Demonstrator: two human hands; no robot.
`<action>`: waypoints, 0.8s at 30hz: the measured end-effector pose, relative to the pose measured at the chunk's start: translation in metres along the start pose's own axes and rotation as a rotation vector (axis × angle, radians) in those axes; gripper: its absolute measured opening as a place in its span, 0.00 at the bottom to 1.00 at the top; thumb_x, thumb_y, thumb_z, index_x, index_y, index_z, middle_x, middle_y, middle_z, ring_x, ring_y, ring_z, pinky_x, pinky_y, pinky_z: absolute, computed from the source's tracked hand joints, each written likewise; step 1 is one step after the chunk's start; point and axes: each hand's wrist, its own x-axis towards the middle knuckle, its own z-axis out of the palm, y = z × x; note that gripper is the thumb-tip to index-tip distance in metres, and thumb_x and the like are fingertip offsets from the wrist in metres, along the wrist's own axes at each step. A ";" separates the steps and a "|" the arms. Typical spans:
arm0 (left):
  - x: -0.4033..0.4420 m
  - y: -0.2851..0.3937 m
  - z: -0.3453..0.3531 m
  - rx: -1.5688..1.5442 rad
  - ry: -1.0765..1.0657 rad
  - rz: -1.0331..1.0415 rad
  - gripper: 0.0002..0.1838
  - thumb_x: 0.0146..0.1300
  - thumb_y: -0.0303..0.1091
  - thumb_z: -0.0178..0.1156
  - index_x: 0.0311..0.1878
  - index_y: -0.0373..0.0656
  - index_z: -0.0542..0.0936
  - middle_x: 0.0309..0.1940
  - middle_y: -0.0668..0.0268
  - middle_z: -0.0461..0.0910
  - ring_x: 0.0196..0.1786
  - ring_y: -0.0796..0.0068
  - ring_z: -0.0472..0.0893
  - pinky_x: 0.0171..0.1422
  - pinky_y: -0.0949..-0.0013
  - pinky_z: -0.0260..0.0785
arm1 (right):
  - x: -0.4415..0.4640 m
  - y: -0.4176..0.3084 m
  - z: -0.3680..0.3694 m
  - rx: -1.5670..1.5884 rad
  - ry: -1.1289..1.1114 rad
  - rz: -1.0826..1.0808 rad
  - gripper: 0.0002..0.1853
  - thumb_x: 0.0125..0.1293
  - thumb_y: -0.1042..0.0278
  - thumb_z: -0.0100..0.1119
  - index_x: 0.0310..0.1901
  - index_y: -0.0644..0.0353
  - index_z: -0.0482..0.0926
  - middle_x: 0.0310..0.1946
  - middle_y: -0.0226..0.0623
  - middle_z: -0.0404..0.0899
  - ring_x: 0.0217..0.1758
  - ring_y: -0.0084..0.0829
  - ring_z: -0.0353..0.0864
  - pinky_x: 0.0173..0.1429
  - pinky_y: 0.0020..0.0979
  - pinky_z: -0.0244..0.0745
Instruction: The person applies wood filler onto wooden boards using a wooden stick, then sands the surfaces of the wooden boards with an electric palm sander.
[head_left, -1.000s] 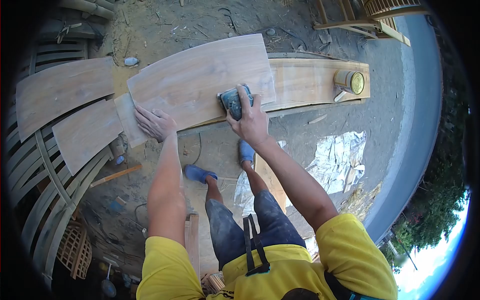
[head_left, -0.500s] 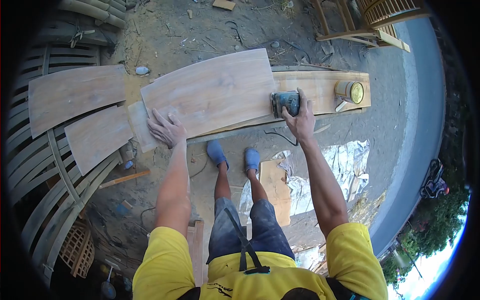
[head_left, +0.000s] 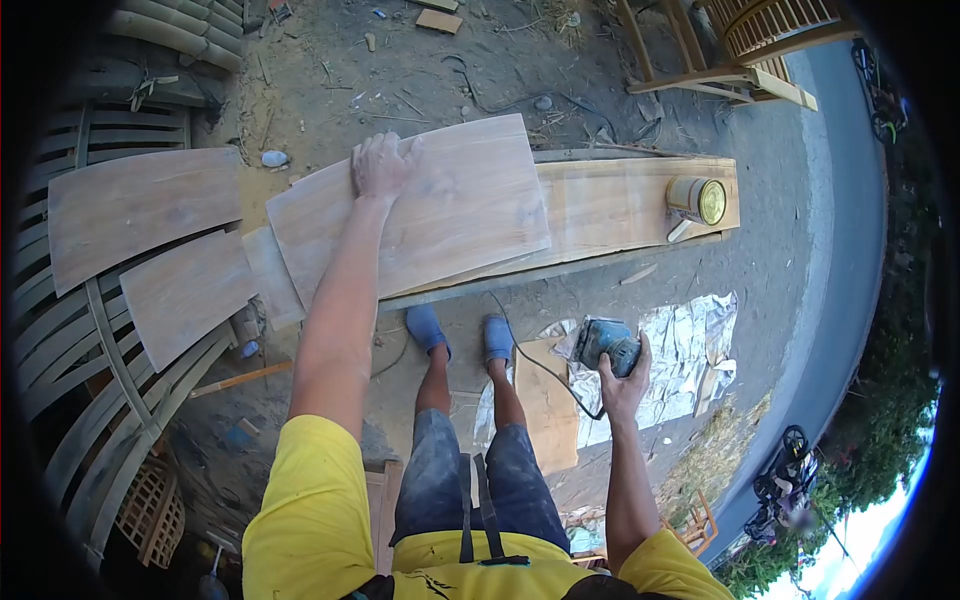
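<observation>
A curved, pale wooden panel [head_left: 450, 205] lies on top of a longer board [head_left: 610, 200]. My left hand [head_left: 383, 168] rests on the panel's far edge near its left part, fingers bent over that edge. In my right hand [head_left: 625, 375] is a dusty teal power sander [head_left: 606, 345], held in the air to the right of my legs, off the wood. A black cord [head_left: 540, 362] trails from the sander. On the longer board's right end a tin can [head_left: 696, 200] stands beside a brush handle [head_left: 679, 231].
Two more panels [head_left: 145, 212] [head_left: 188, 296] lie on a slatted bench [head_left: 110, 345] at left. Silver sheeting [head_left: 690, 350] and a flat board [head_left: 545, 400] are on the ground. Wooden furniture [head_left: 720, 75] stands at upper right. A motorcycle with a person [head_left: 782, 487] is on the road [head_left: 800, 380].
The sander in my right hand has left the panel and come toward me, to the right. My left hand has moved from the panel's near-left corner to its far edge.
</observation>
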 end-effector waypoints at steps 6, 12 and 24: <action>-0.023 0.038 -0.008 -0.080 0.156 0.139 0.30 0.71 0.65 0.64 0.44 0.42 0.88 0.44 0.54 0.87 0.55 0.50 0.84 0.66 0.47 0.71 | -0.017 -0.007 -0.017 -0.007 -0.076 0.047 0.45 0.61 0.72 0.77 0.80 0.64 0.67 0.66 0.55 0.77 0.69 0.53 0.80 0.76 0.48 0.73; -0.056 0.054 0.027 -0.208 0.115 0.285 0.25 0.72 0.55 0.67 0.59 0.44 0.87 0.60 0.56 0.83 0.71 0.54 0.77 0.78 0.45 0.64 | 0.037 -0.074 0.007 0.027 -0.125 -0.080 0.45 0.64 0.67 0.77 0.80 0.63 0.66 0.69 0.58 0.76 0.70 0.58 0.79 0.76 0.49 0.73; -0.316 -0.092 0.022 -0.157 0.133 -0.194 0.51 0.77 0.55 0.61 0.92 0.44 0.47 0.91 0.48 0.44 0.91 0.41 0.48 0.92 0.42 0.46 | 0.116 -0.242 0.179 -0.121 -0.095 -0.211 0.46 0.65 0.50 0.73 0.79 0.59 0.62 0.58 0.65 0.75 0.52 0.69 0.86 0.58 0.60 0.83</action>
